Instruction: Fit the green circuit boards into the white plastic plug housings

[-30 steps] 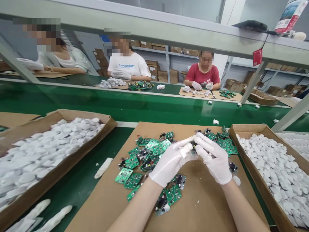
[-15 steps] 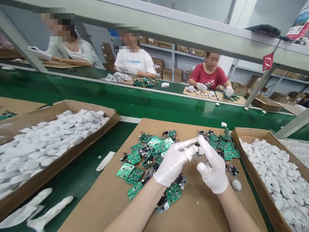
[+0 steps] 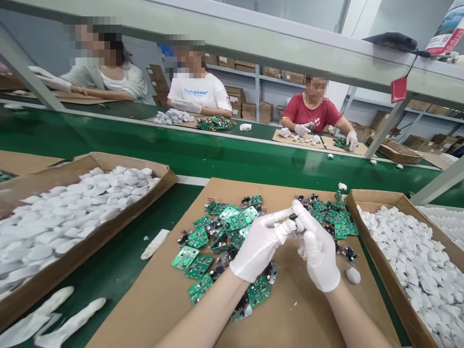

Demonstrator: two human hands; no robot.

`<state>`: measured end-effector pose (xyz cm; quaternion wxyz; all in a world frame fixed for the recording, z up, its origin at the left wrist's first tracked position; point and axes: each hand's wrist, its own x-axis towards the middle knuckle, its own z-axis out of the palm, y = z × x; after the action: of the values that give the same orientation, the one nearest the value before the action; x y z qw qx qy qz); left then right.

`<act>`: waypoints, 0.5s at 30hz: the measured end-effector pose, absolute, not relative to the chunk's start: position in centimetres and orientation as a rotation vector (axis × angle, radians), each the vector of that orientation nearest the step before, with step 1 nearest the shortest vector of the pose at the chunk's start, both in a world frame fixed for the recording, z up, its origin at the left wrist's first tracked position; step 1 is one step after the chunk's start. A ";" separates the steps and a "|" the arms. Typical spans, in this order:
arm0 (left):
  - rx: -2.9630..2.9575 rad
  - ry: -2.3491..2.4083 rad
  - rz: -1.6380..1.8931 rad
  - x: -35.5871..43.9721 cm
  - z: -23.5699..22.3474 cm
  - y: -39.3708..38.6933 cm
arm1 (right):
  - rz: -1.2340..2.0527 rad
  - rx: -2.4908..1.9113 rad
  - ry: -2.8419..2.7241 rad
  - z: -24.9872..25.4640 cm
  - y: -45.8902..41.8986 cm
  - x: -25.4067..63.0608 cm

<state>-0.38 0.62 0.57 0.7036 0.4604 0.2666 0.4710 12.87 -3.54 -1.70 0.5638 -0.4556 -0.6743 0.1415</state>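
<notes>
In white gloves, my left hand (image 3: 253, 246) and my right hand (image 3: 321, 253) meet fingertip to fingertip over the cardboard sheet (image 3: 145, 302). Pinched between them is a small thing, part dark and part white, mostly hidden by the fingers. Green circuit boards (image 3: 185, 257) lie loosely piled beneath and left of my left hand, some turned with their parts down. Beyond my right hand is a second heap of circuit boards (image 3: 340, 229). One rounded white lump (image 3: 353, 275) rests on the cardboard just right of my right wrist.
Cardboard trays full of white pieces flank the sheet, one left tray (image 3: 168, 176) and one right tray (image 3: 398, 302). White glove-like pieces (image 3: 74, 321) lie on the green surface. Across the green belt (image 3: 217, 152), several gloved people sit. A metal beam (image 3: 253, 29) crosses overhead.
My right thumb and fingers have closed in toward the small thing at my left fingertips. My left hand keeps its pinch. White pieces on the belt have shifted slightly right.
</notes>
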 end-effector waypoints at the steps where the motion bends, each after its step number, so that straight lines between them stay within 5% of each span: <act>1: 1.017 0.580 1.053 -0.3 0.6 0.6 | 0.433 -1.087 -1.525 -1.7 -3.7 12.8; 15: 1.001 0.501 1.089 -0.4 1.4 0.3 | 0.688 -1.051 -1.317 -0.5 -4.2 13.0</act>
<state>-0.42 0.26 1.44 0.7103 0.4512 0.2256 0.4909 12.99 -4.19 -0.54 0.6136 -0.4559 -0.5715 0.2983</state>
